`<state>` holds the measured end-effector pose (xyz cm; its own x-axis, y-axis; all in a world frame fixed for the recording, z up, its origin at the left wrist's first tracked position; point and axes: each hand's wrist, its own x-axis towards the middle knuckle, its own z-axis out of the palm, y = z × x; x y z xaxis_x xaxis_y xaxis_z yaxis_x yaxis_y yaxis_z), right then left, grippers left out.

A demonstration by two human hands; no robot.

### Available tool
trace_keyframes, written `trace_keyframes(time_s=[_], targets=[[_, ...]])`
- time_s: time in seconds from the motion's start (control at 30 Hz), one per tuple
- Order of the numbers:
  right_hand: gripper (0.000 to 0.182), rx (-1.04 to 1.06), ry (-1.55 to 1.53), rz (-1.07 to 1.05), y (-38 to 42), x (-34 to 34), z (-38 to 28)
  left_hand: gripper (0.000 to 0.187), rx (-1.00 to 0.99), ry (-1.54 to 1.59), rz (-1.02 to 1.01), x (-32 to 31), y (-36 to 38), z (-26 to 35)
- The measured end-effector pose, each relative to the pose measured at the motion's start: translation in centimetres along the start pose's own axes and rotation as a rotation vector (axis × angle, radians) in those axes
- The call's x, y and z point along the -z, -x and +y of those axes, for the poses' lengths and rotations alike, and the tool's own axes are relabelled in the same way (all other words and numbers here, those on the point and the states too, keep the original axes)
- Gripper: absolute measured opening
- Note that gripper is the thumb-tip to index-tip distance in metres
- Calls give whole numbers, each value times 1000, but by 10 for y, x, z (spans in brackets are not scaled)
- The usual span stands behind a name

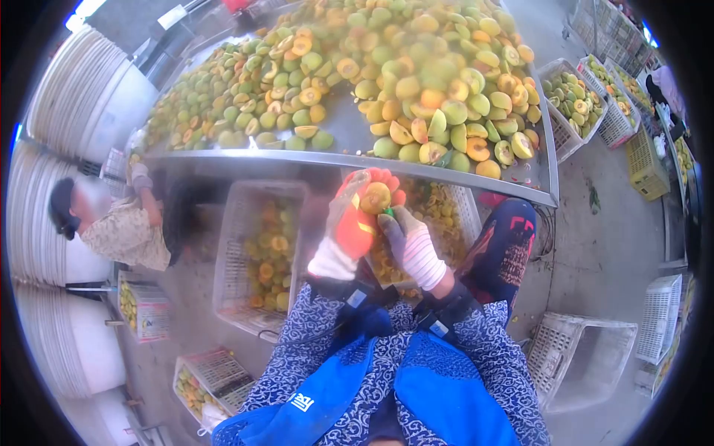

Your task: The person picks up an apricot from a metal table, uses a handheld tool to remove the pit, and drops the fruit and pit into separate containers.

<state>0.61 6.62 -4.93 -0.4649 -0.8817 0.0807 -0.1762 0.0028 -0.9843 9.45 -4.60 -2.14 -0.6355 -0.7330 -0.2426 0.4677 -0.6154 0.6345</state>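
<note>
My left hand [355, 217], in an orange-red glove with a white cuff, is closed around a peach-like fruit half [375, 198], its cut side facing me. My right hand [407, 236], in a greyish glove with a striped cuff, grips a small tool with a green handle [388, 212] close against that fruit. The tool's working end is hidden. Both hands are just below the front edge of the metal table [335, 157]. Under them stands a crate [470, 209] holding yellow peelings or fruit scraps.
A large pile of halved green and orange fruit [446, 82] covers much of the table. A white crate [223, 256] with fruit stands left of my legs; another crate [554, 357] is at right. Fruit-filled crates [569, 141] line the far right. A person [126, 230] works at left.
</note>
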Motion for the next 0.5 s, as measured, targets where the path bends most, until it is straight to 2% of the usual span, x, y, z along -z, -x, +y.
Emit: trace_keyframes(time_s=[0.1, 0.2, 0.3, 0.33, 0.43, 0.5], targets=[[23, 58, 83, 6, 9, -7, -1, 34, -99, -38, 42, -9, 11, 4], [23, 84, 191, -5, 6, -13, 4, 38, -107, -50, 9, -4, 20, 3], [26, 57, 164, -60, 6, -19, 1, 43, 55, -22, -161, 11, 25, 16], [27, 28, 141, -84, 9, -22, -2, 45, 13, -75, -179, 10, 24, 18], [30, -33, 64, -113, 13, -29, -19, 43, 11, -83, -148, -1, 32, 30], [30, -52, -3, -100, 15, -35, -26, 43, -10, -121, -25, -6, 36, 25]])
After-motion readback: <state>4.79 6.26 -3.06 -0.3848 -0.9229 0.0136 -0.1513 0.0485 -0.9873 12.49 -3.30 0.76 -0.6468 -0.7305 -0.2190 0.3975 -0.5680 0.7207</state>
